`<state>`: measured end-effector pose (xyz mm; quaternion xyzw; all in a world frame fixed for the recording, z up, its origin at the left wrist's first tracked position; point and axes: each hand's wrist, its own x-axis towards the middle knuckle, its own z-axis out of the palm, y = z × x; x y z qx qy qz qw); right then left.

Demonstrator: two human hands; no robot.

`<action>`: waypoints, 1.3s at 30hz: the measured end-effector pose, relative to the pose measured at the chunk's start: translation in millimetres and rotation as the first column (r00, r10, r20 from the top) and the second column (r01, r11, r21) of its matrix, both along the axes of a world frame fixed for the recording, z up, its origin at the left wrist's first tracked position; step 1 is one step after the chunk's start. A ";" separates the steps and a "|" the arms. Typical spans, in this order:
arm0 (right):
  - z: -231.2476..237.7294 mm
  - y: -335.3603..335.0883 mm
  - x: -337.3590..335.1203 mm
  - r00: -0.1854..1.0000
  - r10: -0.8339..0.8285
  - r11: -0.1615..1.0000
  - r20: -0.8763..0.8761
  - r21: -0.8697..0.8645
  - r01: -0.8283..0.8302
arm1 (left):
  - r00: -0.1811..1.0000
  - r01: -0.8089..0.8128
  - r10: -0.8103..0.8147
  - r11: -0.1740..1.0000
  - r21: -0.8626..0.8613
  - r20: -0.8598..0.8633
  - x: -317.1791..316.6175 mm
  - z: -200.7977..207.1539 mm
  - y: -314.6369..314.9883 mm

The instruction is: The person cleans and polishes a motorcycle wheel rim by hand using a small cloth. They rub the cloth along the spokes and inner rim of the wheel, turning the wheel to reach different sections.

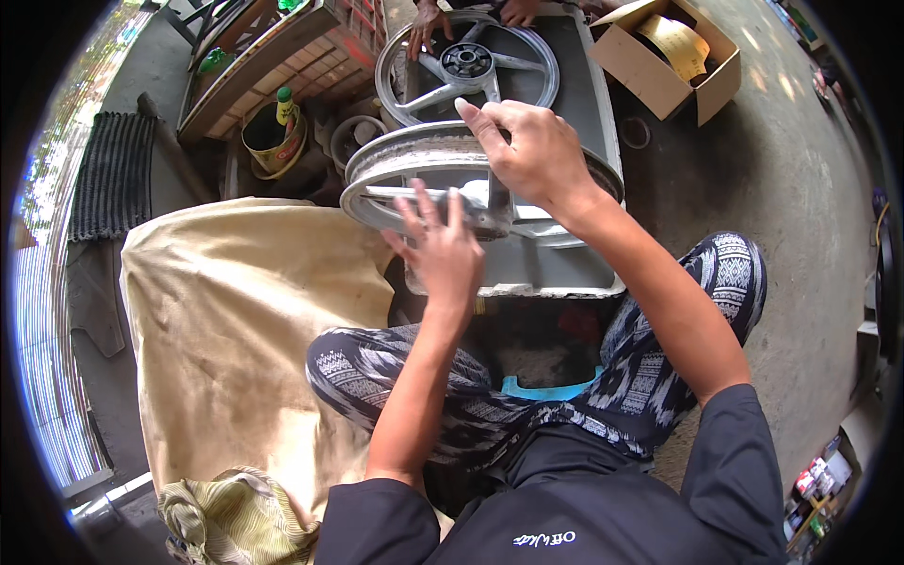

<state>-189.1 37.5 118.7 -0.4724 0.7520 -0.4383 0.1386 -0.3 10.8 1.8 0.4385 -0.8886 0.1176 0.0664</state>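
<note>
A motorcycle wheel [419,141], silvery and stained with grey, sits tilted above the near part of a shallow grey tray [565,268]. My right hand [541,155] is closed at its upper rim, thumb pointing up and left; the fingertips are hidden behind the hand. In front of the wheel's near side, my left hand [441,245] has its fingers spread, slightly blurred, and holds nothing. Whether it touches the spokes, I cannot tell. Beyond, a second spoked wheel [523,66] lies in the tray, with another person's hand [428,28] at its rim.
An open cardboard box [650,71] stands at the far right of the tray. Left of the wheels are a bucket [273,155] with a green-capped bottle and a pale tub [353,132]. A tan cloth [245,282] covers something on my left, with a striped rag [235,513] on it.
</note>
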 end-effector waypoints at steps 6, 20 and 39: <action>-7.6 -0.9 -6.9 0.999 -0.027 0.999 -0.038 -0.027 0.026 | 0.994 -0.017 0.018 1.000 0.017 -0.104 -2.7 -3.8 -4.1; -8.0 5.4 -5.3 1.000 0.003 0.999 -0.007 -0.042 -0.003 | 0.993 0.079 -0.066 0.987 0.139 -0.094 0.2 -3.7 6.8; -7.3 6.6 -4.7 0.999 -0.029 0.999 -0.026 -0.028 0.028 | 0.970 -0.194 0.189 0.981 -0.019 -0.150 -0.4 14.8 -14.2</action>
